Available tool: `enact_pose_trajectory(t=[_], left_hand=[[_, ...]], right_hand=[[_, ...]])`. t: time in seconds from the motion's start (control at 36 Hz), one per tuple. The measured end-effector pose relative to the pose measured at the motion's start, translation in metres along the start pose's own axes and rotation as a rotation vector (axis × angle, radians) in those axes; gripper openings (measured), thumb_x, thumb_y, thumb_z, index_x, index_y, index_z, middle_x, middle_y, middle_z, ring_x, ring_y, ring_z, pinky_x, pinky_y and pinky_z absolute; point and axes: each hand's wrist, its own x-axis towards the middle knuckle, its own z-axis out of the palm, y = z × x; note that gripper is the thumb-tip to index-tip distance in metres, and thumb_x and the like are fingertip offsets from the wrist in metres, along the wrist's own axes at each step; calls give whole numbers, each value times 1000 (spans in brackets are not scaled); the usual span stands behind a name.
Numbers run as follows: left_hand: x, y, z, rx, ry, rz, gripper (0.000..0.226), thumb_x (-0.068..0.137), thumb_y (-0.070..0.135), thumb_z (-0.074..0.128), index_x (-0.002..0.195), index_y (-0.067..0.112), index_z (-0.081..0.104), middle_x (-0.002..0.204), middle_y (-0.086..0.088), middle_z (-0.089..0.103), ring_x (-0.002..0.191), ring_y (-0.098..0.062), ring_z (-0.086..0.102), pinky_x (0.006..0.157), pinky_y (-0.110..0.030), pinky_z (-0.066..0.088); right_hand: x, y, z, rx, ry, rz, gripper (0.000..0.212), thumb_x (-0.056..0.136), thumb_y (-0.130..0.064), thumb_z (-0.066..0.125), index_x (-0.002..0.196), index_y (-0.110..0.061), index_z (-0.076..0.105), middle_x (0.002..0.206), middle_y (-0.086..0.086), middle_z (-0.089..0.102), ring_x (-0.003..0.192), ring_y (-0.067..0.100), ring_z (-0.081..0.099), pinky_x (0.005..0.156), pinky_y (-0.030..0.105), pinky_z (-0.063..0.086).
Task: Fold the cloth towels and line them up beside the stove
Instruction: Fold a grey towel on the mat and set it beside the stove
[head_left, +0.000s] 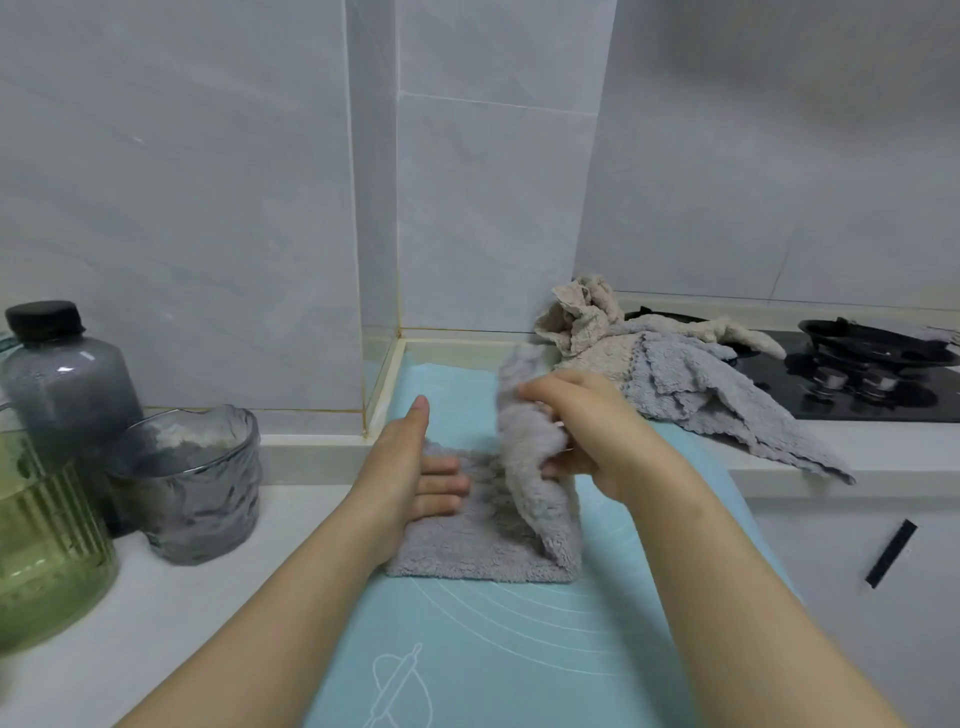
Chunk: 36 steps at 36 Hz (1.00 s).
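A grey fluffy towel lies partly folded on the light blue mat. My left hand presses flat on the towel's left part, fingers straight. My right hand grips the towel's right half and lifts it up off the mat. A heap of unfolded towels sits to the right: a beige one bunched at the back and a grey one spread towards the counter edge, partly over the black stove.
At the left of the white counter stand a grey ribbed glass cup, a dark-capped grey bottle and a green glass jar. A tiled wall corner juts out behind the mat. A burner with a pan support is on the stove.
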Motion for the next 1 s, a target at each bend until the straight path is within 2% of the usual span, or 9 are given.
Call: enact_pose_trajectory(t=[0.08,0.19,0.28,0.42,0.58,0.69,0.75,0.83,1.0], left_hand=[[1,2,-4,-60,-68,-71,37,95,52,31,94,23,52,88,-12,66,75,-25,63,63,-32,51],[8,-6,-9,143,-57,20,31,87,34,61,117,34,53,120,-11,58,99,-26,63,86,-35,52],[7,-8,-10,331,-76,116,27,84,4,63,89,31,63,106,-11,60,75,-21,59,69,-28,49],[10,-5,-23,574,0,243,23,82,7,64,77,29,64,80,0,57,62,-14,50,60,-24,39],[-1,-3,-22,1171,23,313,25,85,30,59,110,33,60,117,3,58,107,-17,53,89,-27,44],[-11,-3,-20,1343,243,585,39,90,35,51,129,33,48,147,6,30,131,-20,30,100,-33,35],[-10,-6,-17,1265,168,631,40,94,29,46,134,27,45,152,4,24,138,-18,21,108,-31,25],[-5,-13,-10,1207,-56,490,46,99,27,36,144,19,30,156,4,13,145,-11,5,114,-23,9],[-6,-22,-7,1262,-195,357,51,101,30,30,148,14,18,157,1,8,145,-11,0,112,-19,3]], right_hand=[[-1,6,5,110,-48,2,22,92,-33,53,84,-13,57,57,3,58,41,16,48,41,20,37],[6,45,4,-77,349,-154,23,87,-24,57,65,-19,56,57,2,57,52,19,48,58,29,39],[7,59,3,-199,384,-133,24,86,-19,57,61,-18,57,58,0,59,59,20,52,64,33,43],[3,60,-4,-335,405,-156,18,88,-24,54,71,-19,59,74,-1,64,77,21,58,71,34,47],[-2,65,-1,-846,294,-39,12,87,-25,49,91,-19,58,101,3,56,92,24,54,69,30,40],[-7,57,1,-858,379,-220,24,88,-23,48,110,-20,56,115,3,50,110,22,44,88,33,36],[-9,54,7,-860,300,-310,32,92,-26,44,123,-24,53,131,-2,46,122,18,37,98,31,28],[-7,59,20,-988,42,-282,44,97,-34,35,140,-27,36,152,-9,24,139,15,19,109,31,18],[-4,70,13,-1090,-109,-57,51,98,-32,26,148,-25,18,157,-10,11,145,20,7,114,43,9]])
